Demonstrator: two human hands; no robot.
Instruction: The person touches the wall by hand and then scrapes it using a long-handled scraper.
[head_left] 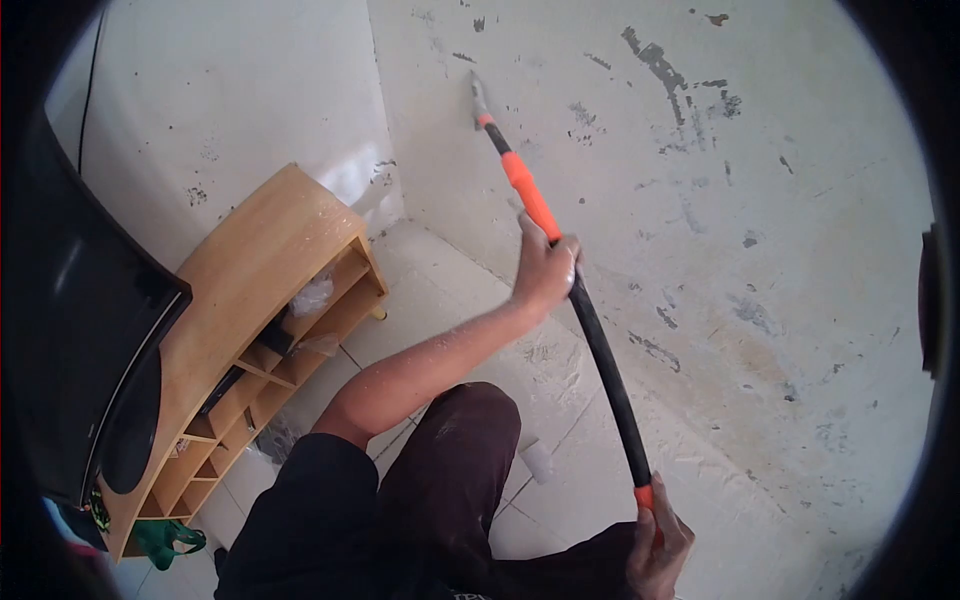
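A long-handled scraper (604,360) with a black and orange pole slants up across the view. Its narrow grey head (479,98) is at the pale wall (820,180); whether it presses on the surface I cannot tell. My left hand (548,268) wraps round the pole just below the upper orange section. Lower down, my right hand (660,548) grips the orange end of the pole near my knee. Dark grey patches and scuffs mark the wall where its coating has come off.
To the left stands a curved wooden TV cabinet (270,225) with plastic bags in its shelves and a black television (90,300) on top. A green bag (165,542) is beside its base. White dust and a white cylindrical object (538,462) lie on the tiled floor (450,275).
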